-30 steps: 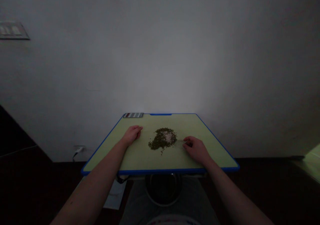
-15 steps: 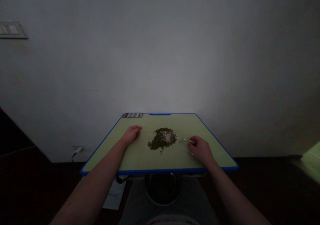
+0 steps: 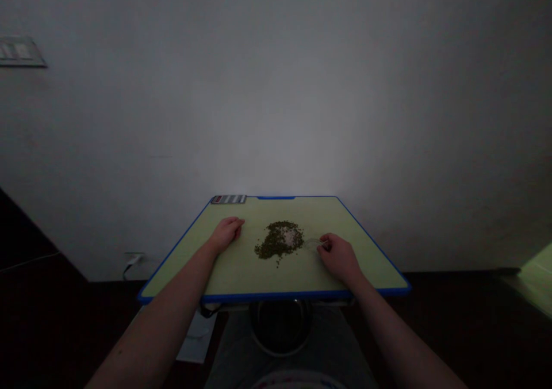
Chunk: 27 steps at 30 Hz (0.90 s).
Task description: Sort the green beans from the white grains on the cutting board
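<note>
A pile of small green beans (image 3: 272,245) lies on the pale yellow table top, with a patch of whitish-pink grains (image 3: 292,237) over its right part. To the right of the pile, my right hand (image 3: 340,256) pinches the handle of a thin, shiny spoon (image 3: 314,243). The spoon's far end points left and reaches close to the pile's right edge; its bowl is faint and hard to make out. My left hand (image 3: 226,234) rests on the table left of the pile, fingers curled in and one fingertip pointing at the pile. Nothing shows in it.
The folding table (image 3: 241,279) has a blue rim and stands against a grey wall. A phone (image 3: 229,199) lies at its far left corner. Below the near edge a dark round bowl (image 3: 281,328) sits at my lap. A white sheet (image 3: 196,340) lies lower left.
My right hand has moved a little left with the spoon, bringing its tip closer to the pile's right edge. My left hand and the pile look the same.
</note>
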{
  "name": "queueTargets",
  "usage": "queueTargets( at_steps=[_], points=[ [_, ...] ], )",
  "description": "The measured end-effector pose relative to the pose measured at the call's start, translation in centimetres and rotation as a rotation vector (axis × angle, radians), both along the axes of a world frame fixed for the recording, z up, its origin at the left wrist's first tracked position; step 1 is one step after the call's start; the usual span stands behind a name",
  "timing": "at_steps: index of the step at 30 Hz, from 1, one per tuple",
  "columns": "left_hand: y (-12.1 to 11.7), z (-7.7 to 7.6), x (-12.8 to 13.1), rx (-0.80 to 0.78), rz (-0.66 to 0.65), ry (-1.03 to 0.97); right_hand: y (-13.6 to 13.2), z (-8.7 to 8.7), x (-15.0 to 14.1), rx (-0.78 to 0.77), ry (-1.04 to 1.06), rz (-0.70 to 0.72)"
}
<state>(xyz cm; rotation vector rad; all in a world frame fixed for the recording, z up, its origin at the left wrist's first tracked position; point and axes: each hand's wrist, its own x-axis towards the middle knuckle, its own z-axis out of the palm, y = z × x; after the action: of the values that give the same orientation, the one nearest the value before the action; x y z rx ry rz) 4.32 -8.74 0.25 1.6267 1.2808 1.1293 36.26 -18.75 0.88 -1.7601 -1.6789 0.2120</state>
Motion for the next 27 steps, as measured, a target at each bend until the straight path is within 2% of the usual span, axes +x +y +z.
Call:
queueTargets(
  at_steps=[6, 13, 20, 27],
  points=[
    [0.0, -0.1, 0.0, -0.016, 0.01, -0.016, 0.3, -0.2, 0.0, 0.031, -0.046, -0.016],
    [-0.2, 0.2, -0.1, -0.002, 0.019, 0.02, 0.3, -0.2, 1.1, -0.012, -0.005, -0.066],
    [0.2, -0.2, -0.1, -0.001, 0.007, 0.02, 0.1, 0.0, 0.3, 0.003, -0.002, -0.002],
    [0.3, -0.4, 0.0, -0.011, 0.016, 0.002, 0.4, -0.1, 0.0, 0.012, -0.033, -0.025]
  ],
)
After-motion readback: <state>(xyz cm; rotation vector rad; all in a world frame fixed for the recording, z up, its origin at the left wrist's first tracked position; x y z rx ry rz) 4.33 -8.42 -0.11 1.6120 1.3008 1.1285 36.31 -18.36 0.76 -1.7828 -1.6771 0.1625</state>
